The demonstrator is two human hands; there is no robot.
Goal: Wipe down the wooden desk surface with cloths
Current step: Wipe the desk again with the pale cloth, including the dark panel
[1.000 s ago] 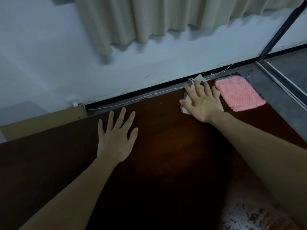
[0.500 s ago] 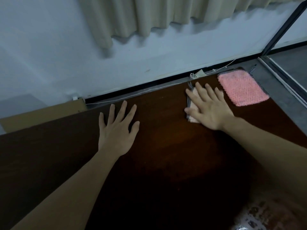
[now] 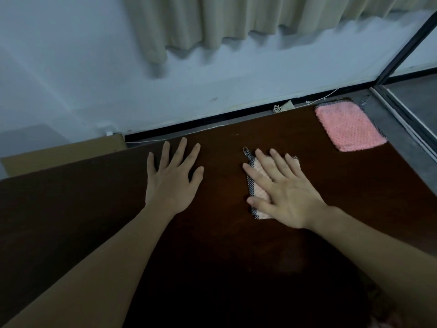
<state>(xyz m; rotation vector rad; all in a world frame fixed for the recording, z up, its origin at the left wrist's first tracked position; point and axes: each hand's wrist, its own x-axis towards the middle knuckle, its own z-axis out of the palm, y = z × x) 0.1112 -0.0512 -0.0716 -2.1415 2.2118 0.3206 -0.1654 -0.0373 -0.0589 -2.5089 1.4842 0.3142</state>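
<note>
Plainly, the dark brown wooden table [image 3: 212, 256] is mid-wipe, and no wiped part can be told from the rest on its dim surface. A fluffy pink rectangular cloth [image 3: 349, 126] lies unused at the far right corner. A pale peach cloth with grey trim [image 3: 256, 185] is pressed flat under the right hand [image 3: 281, 192], fingers straight, nothing grasped. The left hand [image 3: 173, 178] is rested open-palmed on bare wood.

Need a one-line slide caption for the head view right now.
Right hand presses a pale cloth flat on the wooden desk, left hand braced beside it, pink cloth unused.
</note>
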